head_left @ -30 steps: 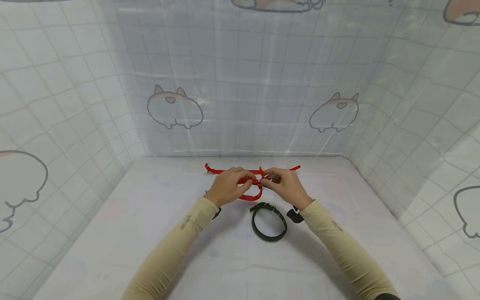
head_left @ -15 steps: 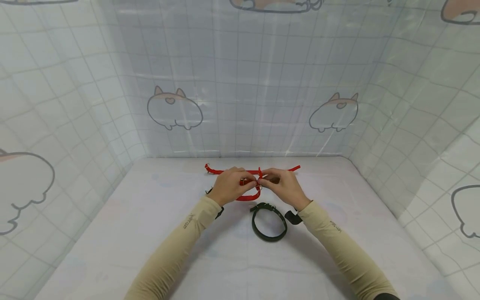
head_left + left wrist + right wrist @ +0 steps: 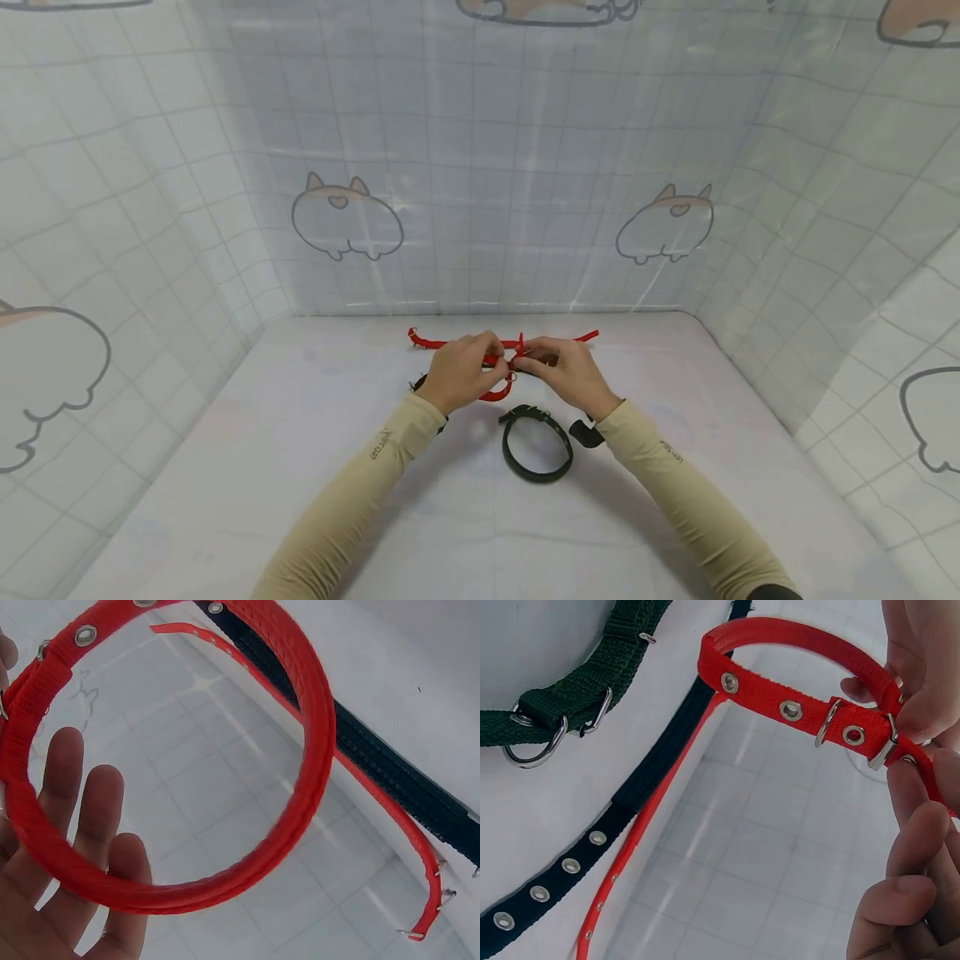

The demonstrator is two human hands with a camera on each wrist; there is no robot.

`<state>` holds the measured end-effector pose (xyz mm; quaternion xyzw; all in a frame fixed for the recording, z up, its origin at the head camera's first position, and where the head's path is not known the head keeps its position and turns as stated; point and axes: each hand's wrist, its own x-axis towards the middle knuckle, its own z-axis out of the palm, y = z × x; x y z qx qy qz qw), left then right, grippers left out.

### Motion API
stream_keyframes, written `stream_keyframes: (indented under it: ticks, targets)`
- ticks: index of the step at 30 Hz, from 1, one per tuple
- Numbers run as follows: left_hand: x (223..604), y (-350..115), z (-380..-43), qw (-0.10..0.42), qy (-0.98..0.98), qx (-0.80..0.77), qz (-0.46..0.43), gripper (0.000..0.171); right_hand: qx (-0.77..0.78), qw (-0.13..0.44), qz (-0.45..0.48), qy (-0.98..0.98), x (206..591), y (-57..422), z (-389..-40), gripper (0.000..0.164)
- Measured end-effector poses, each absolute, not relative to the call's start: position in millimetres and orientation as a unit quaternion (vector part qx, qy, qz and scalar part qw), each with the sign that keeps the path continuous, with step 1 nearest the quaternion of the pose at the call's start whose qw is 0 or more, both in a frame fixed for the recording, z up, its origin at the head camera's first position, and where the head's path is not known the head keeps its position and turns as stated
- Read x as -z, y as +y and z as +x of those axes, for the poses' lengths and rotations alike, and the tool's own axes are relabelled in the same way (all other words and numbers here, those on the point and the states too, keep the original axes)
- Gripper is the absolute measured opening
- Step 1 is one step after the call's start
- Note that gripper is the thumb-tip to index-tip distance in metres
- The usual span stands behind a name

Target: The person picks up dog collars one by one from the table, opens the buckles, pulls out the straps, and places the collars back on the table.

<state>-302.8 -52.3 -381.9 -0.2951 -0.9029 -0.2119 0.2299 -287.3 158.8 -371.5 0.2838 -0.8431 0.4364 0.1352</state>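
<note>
Over the last half second the fingertips of the two hands, which had met, have parted slightly, and the loop of the red collar [image 3: 760, 696] has drawn a little to the left along with them. The collar is held up between the hands over the far part of the counter [image 3: 225, 467]. The left hand [image 3: 465, 371] pinches its band beside the metal buckle [image 3: 883, 752], with the other fingers loosely extended inside or near the loop; the right hand [image 3: 568, 372] pinches the strap beyond the buckle, whose free tail [image 3: 521, 342] seems to stand up past the fingertips. In the right wrist view the strap passes through the buckle, so the threading looks done; whether the pin sits in an eyelet cannot be told. The dark green collar [image 3: 538, 477] lies nearer the person, unmoved, while the dark strap [image 3: 656, 776] and the red strap [image 3: 430, 342] lie behind.
</note>
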Motion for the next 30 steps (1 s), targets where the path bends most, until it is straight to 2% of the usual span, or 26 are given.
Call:
stream_keyframes:
  ticks: [9, 13, 22, 30]
  targets:
    - [379, -53, -298, 0.260, -0.899, 0.105, -0.338, 0.029, -0.415, 0.167, 0.286, -0.847, 369, 156, -289, 0.021]
    - [380, -54, -296, 0.263, -0.890, 0.099, -0.358, 0.029, -0.405, 0.175, 0.287, -0.850, 369, 156, -289, 0.021]
    - [381, -57, -298, 0.232, -0.868, 0.158, -0.409, 0.023, -0.407, 0.172, 0.284, -0.851, 366, 153, -286, 0.023]
    - [382, -63, -302, 0.229, -0.870, 0.206, -0.385, 0.023, -0.417, 0.187, 0.285, -0.843, 363, 161, -287, 0.020]
